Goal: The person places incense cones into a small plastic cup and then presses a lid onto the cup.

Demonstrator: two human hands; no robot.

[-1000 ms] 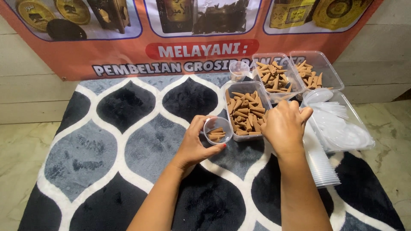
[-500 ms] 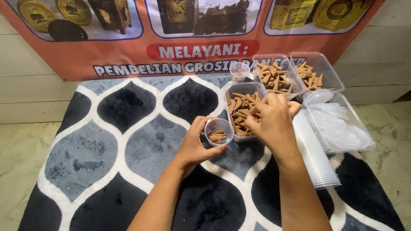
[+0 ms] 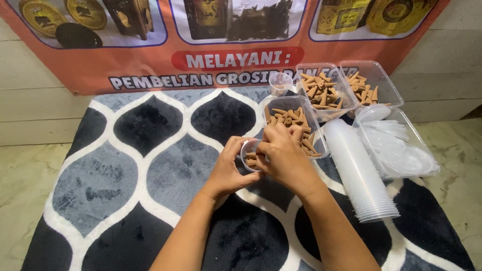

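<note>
- Underfoot lies a plush rug (image 3: 125,165) patterned in black, grey and white, with pale floor tiles (image 3: 20,175) at its edges.
- Nearest, the left hand (image 3: 228,170) curls around a small clear cup (image 3: 249,156), gripping its side; brown cones sit inside.
- Over the cup's mouth, the right hand (image 3: 283,155) has its fingers pinched together; what they hold is hidden.
- Beside them to the right lies a stack of clear cups (image 3: 359,173) on its side.
- Just behind the hands, a clear tub (image 3: 293,123) holds brown incense cones.
- Further right, a tray of clear lids (image 3: 399,148).
- Beyond, two more tubs (image 3: 346,88) of cones and an empty cup (image 3: 279,83).
- Farthest, an orange banner (image 3: 150,65) on the wall.
</note>
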